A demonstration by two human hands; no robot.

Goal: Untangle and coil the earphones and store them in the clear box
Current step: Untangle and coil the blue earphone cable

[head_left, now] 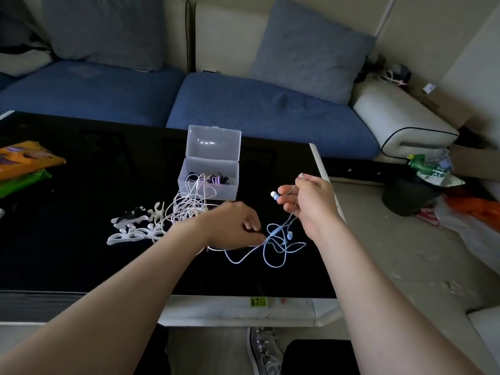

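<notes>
A light blue pair of earphones (pixel 273 251) lies in loose loops on the black table (pixel 81 253). My right hand (pixel 308 203) holds it raised by the cord, with one earbud (pixel 274 195) sticking out beside the fingers. My left hand (pixel 235 226) pinches the same cord low over the table. A tangle of pale pink and white earphones (pixel 189 205) sits just left of my left hand. The clear box (pixel 209 178) stands behind it with its lid up, holding purple and black coiled earphones.
White cable winders (pixel 135 226) lie left of the tangle. Orange and green packets (pixel 24 163) rest at the table's left edge. A blue sofa (pixel 243 109) runs behind the table. A black bin with rubbish (pixel 414 190) stands on the floor at right.
</notes>
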